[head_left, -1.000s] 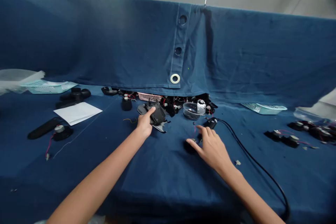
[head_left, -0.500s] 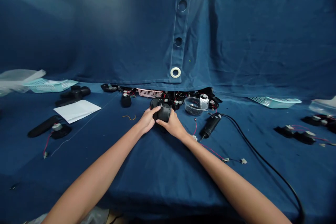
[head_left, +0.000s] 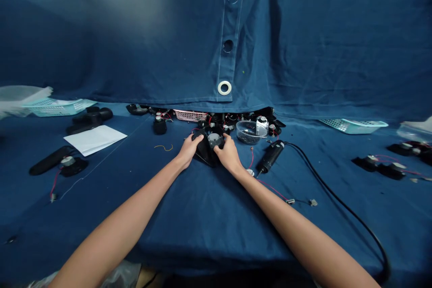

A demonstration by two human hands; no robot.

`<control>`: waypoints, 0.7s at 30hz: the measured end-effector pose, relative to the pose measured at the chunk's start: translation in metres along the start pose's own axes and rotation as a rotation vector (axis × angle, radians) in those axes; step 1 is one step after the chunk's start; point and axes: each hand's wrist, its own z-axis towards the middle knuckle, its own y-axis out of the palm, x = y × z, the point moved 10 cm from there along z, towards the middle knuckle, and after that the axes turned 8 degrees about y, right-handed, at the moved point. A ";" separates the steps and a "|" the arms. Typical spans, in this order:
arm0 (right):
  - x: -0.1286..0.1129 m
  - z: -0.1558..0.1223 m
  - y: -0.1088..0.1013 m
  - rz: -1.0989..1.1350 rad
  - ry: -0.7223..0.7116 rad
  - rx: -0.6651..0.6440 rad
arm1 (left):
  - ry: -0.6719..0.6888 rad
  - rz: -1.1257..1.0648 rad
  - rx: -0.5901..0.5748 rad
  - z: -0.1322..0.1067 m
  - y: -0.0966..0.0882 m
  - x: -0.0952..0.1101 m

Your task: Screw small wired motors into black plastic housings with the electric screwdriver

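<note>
Holding a black part (head_left: 204, 148) with a round grey face (head_left: 215, 137) near the frame's centre, gripped at left by the left hand (head_left: 189, 150), at right by the right hand (head_left: 230, 154). Too dark to tell whether one piece or two. Left of a clear bowl (head_left: 240, 135) and a black corded tool (head_left: 271, 157), both right of centre.

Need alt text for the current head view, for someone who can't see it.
A person's left hand and right hand hold a black part over blue cloth. To their right are a clear bowl and a corded black tool; to their left lies white paper.
</note>
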 end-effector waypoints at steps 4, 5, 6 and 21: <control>0.002 -0.004 0.007 -0.058 0.029 -0.045 | -0.004 0.364 0.070 0.002 -0.018 0.000; 0.001 -0.005 0.009 -0.062 0.032 -0.066 | -0.011 0.448 0.079 0.001 -0.022 0.001; 0.000 -0.007 0.011 -0.061 0.031 -0.088 | -0.018 0.528 0.085 0.001 -0.025 0.002; -0.025 -0.022 0.035 0.118 -0.110 -0.317 | 0.091 0.953 -0.074 0.012 -0.033 0.025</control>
